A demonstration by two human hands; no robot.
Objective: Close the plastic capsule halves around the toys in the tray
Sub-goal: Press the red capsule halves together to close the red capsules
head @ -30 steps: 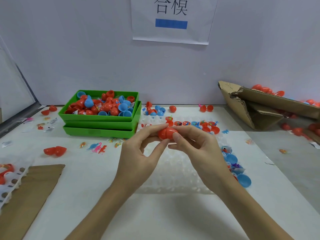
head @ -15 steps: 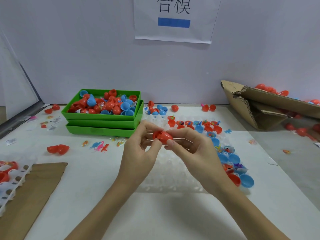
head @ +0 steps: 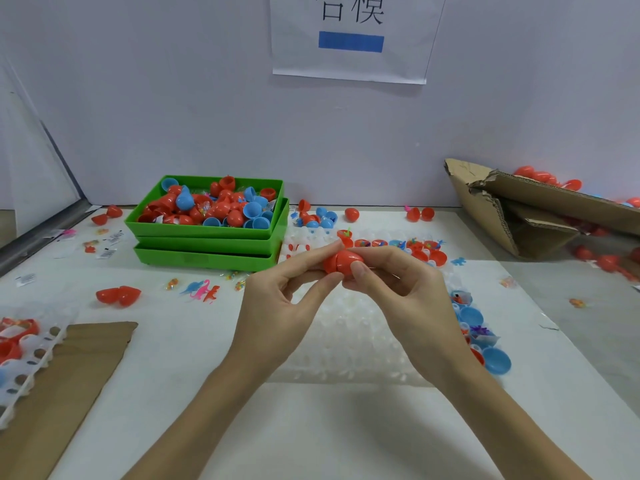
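Note:
A red plastic capsule (head: 341, 262) is held above the clear dimpled tray (head: 349, 327), its two halves joined with a seam showing. My left hand (head: 277, 306) pinches its left half between thumb and fingers. My right hand (head: 405, 296) pinches the right half the same way. Along the tray's far and right edges sit open red capsule halves (head: 436, 257) and blue capsule halves (head: 496, 360) with small toys in them.
Two stacked green bins (head: 207, 244) full of red and blue halves stand at the back left. A torn cardboard box (head: 519, 216) lies at the right. Loose capsules (head: 117, 295), toy dinosaurs (head: 204, 289), another white tray (head: 27, 355) and flat cardboard (head: 69, 375) lie to the left.
The capsule halves have been pushed closer together between my hands, and the capsule now lies more level. The camera has tilted slightly down.

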